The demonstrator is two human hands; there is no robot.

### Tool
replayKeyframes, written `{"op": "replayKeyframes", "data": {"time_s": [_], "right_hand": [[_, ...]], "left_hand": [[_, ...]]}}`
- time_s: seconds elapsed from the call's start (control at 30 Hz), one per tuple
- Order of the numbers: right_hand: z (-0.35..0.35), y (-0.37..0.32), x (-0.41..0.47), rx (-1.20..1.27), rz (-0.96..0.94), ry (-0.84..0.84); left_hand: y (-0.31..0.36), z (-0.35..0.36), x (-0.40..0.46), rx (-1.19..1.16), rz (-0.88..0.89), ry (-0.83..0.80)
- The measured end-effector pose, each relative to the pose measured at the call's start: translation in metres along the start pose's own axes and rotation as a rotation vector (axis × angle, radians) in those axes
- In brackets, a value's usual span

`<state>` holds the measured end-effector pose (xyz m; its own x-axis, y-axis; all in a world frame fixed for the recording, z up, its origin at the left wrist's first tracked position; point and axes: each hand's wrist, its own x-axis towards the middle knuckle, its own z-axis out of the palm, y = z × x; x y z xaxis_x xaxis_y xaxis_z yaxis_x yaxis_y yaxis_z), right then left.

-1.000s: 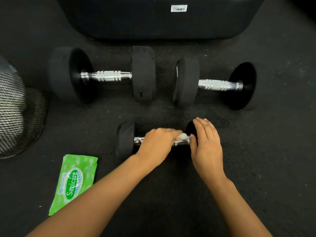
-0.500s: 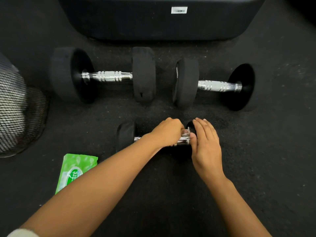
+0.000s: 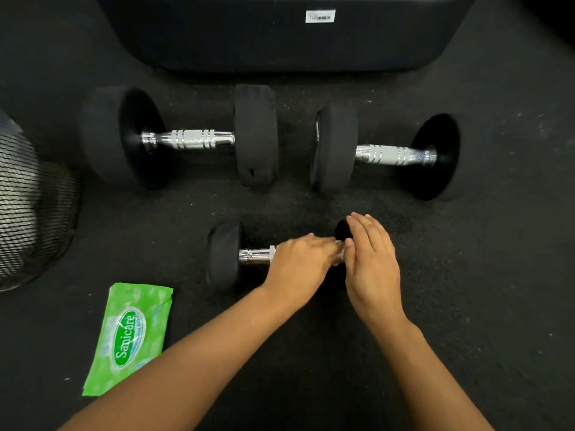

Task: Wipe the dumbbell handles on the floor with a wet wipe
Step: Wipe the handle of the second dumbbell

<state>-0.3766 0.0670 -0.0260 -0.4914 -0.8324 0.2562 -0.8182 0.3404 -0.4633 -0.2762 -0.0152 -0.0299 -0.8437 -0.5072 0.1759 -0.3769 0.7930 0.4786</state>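
Observation:
A small black dumbbell (image 3: pixel 224 256) lies on the dark floor in front of me. My left hand (image 3: pixel 298 265) is curled over its chrome handle (image 3: pixel 256 256), holding the wet wipe (image 3: pixel 338 260) against it; only a pale sliver of the wipe shows by the fingertips. My right hand (image 3: pixel 370 262) rests with straight fingers over the dumbbell's right weight, which is mostly hidden. Two larger dumbbells lie side by side farther back, with bare chrome handles, the left one (image 3: pixel 189 140) and the right one (image 3: pixel 392 155).
A green pack of wet wipes (image 3: pixel 130 337) lies on the floor at my lower left. A black mesh object (image 3: pixel 28 209) stands at the left edge. A big dark object with a white label (image 3: pixel 280 35) closes off the back.
My left hand slid right along the small dumbbell's handle toward my right hand, then back a little to the left. My right hand stayed on the right weight.

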Motion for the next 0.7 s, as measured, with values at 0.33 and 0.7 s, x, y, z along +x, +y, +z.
{"op": "replayKeyframes", "data": {"time_s": [0.33,0.7], "right_hand": [[0.001,0.0,0.002,0.007,0.013,0.002],[0.001,-0.002,0.001,-0.02,0.013,0.017]], "left_hand": [[-0.017,0.021,-0.018,0.128,0.386,0.269],[-0.006,-0.001,0.008,0.029,-0.038,-0.067]]}}
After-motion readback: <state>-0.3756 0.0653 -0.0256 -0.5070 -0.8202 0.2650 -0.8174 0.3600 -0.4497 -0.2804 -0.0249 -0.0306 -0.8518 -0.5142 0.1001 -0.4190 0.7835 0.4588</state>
